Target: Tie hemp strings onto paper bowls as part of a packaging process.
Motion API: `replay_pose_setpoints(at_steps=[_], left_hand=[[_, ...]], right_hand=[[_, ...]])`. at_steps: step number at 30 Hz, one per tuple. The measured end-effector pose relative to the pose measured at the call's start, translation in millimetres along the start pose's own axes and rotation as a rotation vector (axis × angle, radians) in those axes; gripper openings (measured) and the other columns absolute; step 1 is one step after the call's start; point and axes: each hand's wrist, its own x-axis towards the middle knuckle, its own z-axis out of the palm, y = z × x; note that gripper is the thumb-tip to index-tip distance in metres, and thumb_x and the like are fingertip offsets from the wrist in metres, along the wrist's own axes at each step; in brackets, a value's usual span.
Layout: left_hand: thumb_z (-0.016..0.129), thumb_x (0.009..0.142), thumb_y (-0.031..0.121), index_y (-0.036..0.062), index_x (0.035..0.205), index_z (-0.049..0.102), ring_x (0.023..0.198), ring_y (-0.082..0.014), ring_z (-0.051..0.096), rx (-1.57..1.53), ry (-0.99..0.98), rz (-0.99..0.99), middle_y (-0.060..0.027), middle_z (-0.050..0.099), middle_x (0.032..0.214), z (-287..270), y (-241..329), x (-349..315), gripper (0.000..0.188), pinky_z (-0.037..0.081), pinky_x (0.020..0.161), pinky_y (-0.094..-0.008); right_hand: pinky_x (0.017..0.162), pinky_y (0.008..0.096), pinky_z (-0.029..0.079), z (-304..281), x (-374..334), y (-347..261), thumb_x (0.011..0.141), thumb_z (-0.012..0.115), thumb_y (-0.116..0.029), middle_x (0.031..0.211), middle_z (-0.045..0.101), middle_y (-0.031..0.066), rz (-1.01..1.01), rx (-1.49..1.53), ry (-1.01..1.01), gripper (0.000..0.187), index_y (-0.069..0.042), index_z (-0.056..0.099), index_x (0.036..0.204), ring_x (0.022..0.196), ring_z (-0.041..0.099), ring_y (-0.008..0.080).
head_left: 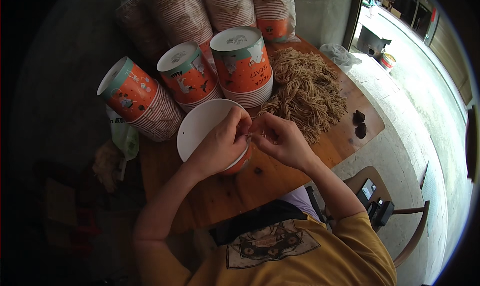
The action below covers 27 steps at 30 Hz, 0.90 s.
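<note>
In front of me on the table stands a paper bucket (196,131), white inside and orange outside, its open mouth facing up. Over its right rim my left hand (226,142) is closed, thumb and fingers pinched together. Just beside it my right hand (282,142) is pinched too, its fingertips almost meeting the left ones. What they grip at the rim is small and mostly hidden by the fingers. Past my right hand lies a loose heap of tan twisted cords (307,93).
Upside-down stacks of orange and teal printed buckets (240,68) line the table's far side, one stack (137,98) leaning at left. Bagged stacks (177,11) rise behind. Two dark lumps (360,124) sit near the right edge of the wooden table (240,191). A chair (372,178) holds a phone.
</note>
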Motion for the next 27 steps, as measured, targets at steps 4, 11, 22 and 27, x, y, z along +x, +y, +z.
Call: replay_pose_setpoints(at_steps=[4, 11, 22, 27], left_hand=[[0.057, 0.084, -0.005, 0.0053, 0.110, 0.042, 0.089, -0.0205, 0.061, 0.095, 0.032, 0.075, -0.0101, 0.054, 0.097, 1.5, -3.8, -2.7, 0.032, 0.050, 0.077, -0.0342], [0.055, 0.082, -0.003, 0.0077, 0.118, 0.039, 0.092, -0.0347, 0.057, 0.427, 0.065, 0.497, -0.0150, 0.051, 0.100, -4.3, -12.1, 0.8, 0.041, 0.049, 0.078, -0.0424], [0.055, 0.088, -0.001, 0.0039, 0.111, 0.051, 0.080, -0.0091, 0.053, 0.003, 0.343, 0.009, -0.0026, 0.054, 0.090, -2.5, -6.6, -12.7, 0.023, 0.046, 0.073, -0.0245], [0.057, 0.089, 0.000, 0.0039, 0.115, 0.055, 0.081, -0.0092, 0.055, -0.037, 0.228, -0.093, -0.0023, 0.056, 0.090, 7.7, -3.5, -20.4, 0.027, 0.048, 0.073, -0.0244]], right_hand=[[0.061, 0.0328, 0.048, 3.4, -0.6, -1.2, 0.082, 0.068, -0.017, 0.079, 0.061, 0.0086, -0.017, -0.051, 0.025, 0.020, -0.005, 0.058, 0.094, 0.066, 0.059, 0.0217], [0.060, 0.0355, 0.049, 9.0, 2.2, 3.0, 0.082, 0.069, -0.018, 0.079, 0.063, 0.0103, -0.069, -0.148, 0.102, 0.020, -0.005, 0.059, 0.093, 0.069, 0.063, 0.0275], [0.053, 0.0243, 0.042, 17.9, 1.2, 7.6, 0.084, 0.067, -0.013, 0.064, 0.055, 0.0010, 0.076, 0.034, 0.091, 0.013, -0.003, 0.059, 0.089, 0.057, 0.048, 0.0050], [0.055, 0.0303, 0.048, 18.0, 0.9, 4.4, 0.082, 0.068, -0.014, 0.064, 0.060, 0.0080, 0.059, -0.051, 0.115, 0.013, -0.004, 0.060, 0.087, 0.058, 0.061, 0.0182]])
